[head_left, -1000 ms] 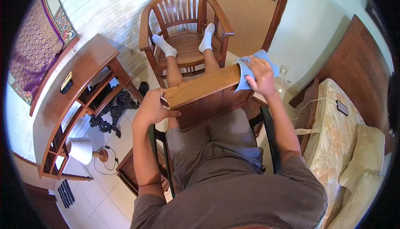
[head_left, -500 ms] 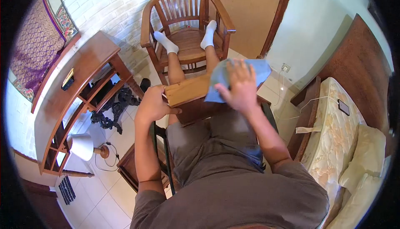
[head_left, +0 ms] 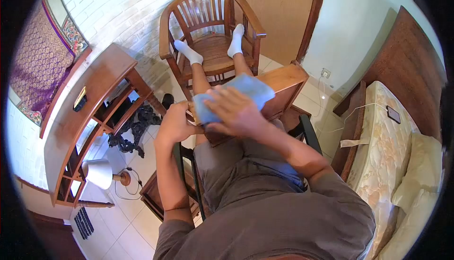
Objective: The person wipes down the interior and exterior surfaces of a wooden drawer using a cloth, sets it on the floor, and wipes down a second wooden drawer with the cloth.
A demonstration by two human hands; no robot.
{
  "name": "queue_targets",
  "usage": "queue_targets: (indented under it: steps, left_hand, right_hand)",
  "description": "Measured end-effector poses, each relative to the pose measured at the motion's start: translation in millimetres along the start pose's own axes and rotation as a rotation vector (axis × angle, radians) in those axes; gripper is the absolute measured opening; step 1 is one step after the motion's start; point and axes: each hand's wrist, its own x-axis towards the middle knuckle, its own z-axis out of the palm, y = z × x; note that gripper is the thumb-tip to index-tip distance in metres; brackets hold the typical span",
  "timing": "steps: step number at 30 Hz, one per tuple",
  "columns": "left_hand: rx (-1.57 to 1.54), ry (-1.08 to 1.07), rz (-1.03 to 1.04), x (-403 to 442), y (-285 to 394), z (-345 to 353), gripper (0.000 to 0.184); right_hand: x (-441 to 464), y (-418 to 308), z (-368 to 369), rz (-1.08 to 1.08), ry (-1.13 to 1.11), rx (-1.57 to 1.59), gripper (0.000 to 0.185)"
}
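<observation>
A wooden drawer (head_left: 289,79) rests tilted across the lap, its long side facing up. My left hand (head_left: 174,125) is closed around the drawer's left end. A light blue cloth (head_left: 255,90) lies over the left part of that long side. My right hand (head_left: 236,111) presses the cloth down onto the wood, fingers extended over it and close to my left hand. The cloth and both hands cover the drawer's left half.
A wooden armchair (head_left: 213,52) stands ahead, with two feet in white socks on its seat. To the left are a wooden desk (head_left: 97,82), a lamp (head_left: 98,174) and another drawer (head_left: 153,196) on the floor. A mattress (head_left: 371,137) holding a phone (head_left: 393,114) is at right.
My right hand has slid the cloth leftward along the drawer, from its right end to near my left hand. The drawer's right part is now uncovered. My left hand keeps its hold.
</observation>
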Motion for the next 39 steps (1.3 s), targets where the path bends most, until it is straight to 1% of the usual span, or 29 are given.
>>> queue_targets:
  steps: [1, 2, 3, 5, 7, 10, 13, 14, 16, 17, 19, 21, 22, 25, 26, 29, 30, 32, 33, 34, 37, 38, 39]
  left_hand:
    - [-0.034, -0.026, -0.018, 0.0, 9.3, -4.6, 0.056]
    - [-0.070, -0.052, -0.037, -0.4, 16.6, -7.8, 0.055]
    - [-0.058, -0.049, -0.030, -1.0, 21.2, -9.2, 0.055]
    - [-0.031, -0.040, -0.014, -1.2, 28.0, -11.7, 0.057]
    - [-0.036, -0.053, -0.029, -1.1, 32.0, -13.5, 0.057]
    - [-0.046, -0.060, -0.036, -0.2, 29.0, -12.5, 0.057]
    - [-0.072, -0.060, -0.008, 0.3, 22.3, -8.6, 0.059]
    - [-0.083, -0.056, 0.006, 0.1, 20.9, -8.9, 0.060]
    - [-0.035, -0.031, 0.032, -1.5, 19.3, -10.8, 0.064]
    - [-0.013, -0.023, 0.046, -2.1, 18.1, -11.1, 0.066]
    - [-0.045, -0.040, 0.007, 1.7, 5.3, -10.4, 0.069]
    - [-0.053, -0.040, -0.003, 5.2, -2.3, -8.1, 0.072]
    - [-0.044, -0.032, 0.006, 5.8, -3.9, -7.1, 0.073]
    - [-0.052, -0.045, -0.019, 5.1, -1.4, -5.9, 0.073]
    - [-0.057, -0.054, -0.039, 3.7, -0.9, -7.4, 0.074]
    - [-0.018, -0.077, -0.072, -0.3, -8.6, -12.0, 0.078]
    - [-0.054, -0.070, -0.045, -1.1, -16.5, -12.2, 0.075]
    - [-0.129, -0.060, 0.013, -2.4, -33.2, -11.7, 0.069]
    - [-0.129, -0.059, 0.010, -3.4, -30.1, -13.7, 0.068]
    - [-0.129, -0.059, 0.008, -4.3, -25.6, -16.0, 0.068]
    - [-0.090, -0.053, 0.021, -1.1, -13.2, -16.4, 0.065]
    - [-0.073, -0.045, 0.027, -0.2, -9.2, -15.2, 0.065]
    - [-0.056, -0.043, 0.037, 0.2, -3.4, -15.8, 0.063]
  right_hand:
    - [-10.6, 16.8, -6.8, 0.029, 0.006, -0.017, 0.072]
    - [-19.4, 35.2, -17.3, 0.035, 0.005, -0.050, 0.069]
    - [-29.3, 53.7, -28.6, 0.043, 0.004, -0.083, 0.067]
    - [-53.4, 87.2, -49.9, 0.123, 0.003, -0.164, 0.067]
    - [-74.6, 120.0, -65.9, 0.143, -0.017, -0.261, 0.070]
    - [-102.8, 147.0, -69.6, 0.251, 0.102, -0.352, 0.066]
    - [-109.3, 154.3, -50.2, 0.493, 0.484, -0.046, 0.054]
    - [-110.9, 148.5, -38.8, 0.646, 0.629, 0.120, 0.041]
    - [-141.8, 163.3, -7.8, 0.963, 0.657, 0.367, 0.039]
    - [-154.0, 166.3, 2.4, 1.016, 0.649, 0.423, 0.039]
    - [-172.4, 169.0, 19.0, 1.125, 0.635, 0.531, 0.038]
    - [-175.0, 157.7, 31.4, 0.890, 0.778, 0.579, 0.037]
    - [-174.7, 156.1, 24.2, 0.856, 0.739, 0.639, 0.037]
    - [-164.5, 156.6, 4.8, 0.953, 0.655, 0.633, 0.040]
    - [-159.8, 154.4, -1.1, 0.977, 0.658, 0.628, 0.041]
    - [-129.8, 138.5, -24.8, 0.868, 0.732, 0.567, 0.041]
    - [-125.6, 137.0, -27.1, 0.840, 0.760, 0.555, 0.046]
    - [-118.4, 134.4, -38.0, 0.741, 0.743, 0.538, 0.049]
    - [-114.4, 133.1, -46.2, 0.692, 0.734, 0.526, 0.050]
    - [-113.4, 134.2, -54.1, 0.774, 0.637, 0.581, 0.062]
    - [-115.1, 154.7, -57.7, 0.742, 0.514, 0.694, 0.071]
    - [-123.6, 158.9, -47.1, 0.801, 0.473, 0.782, 0.083]
    - [-128.8, 162.9, -41.6, 0.788, 0.474, 0.796, 0.083]
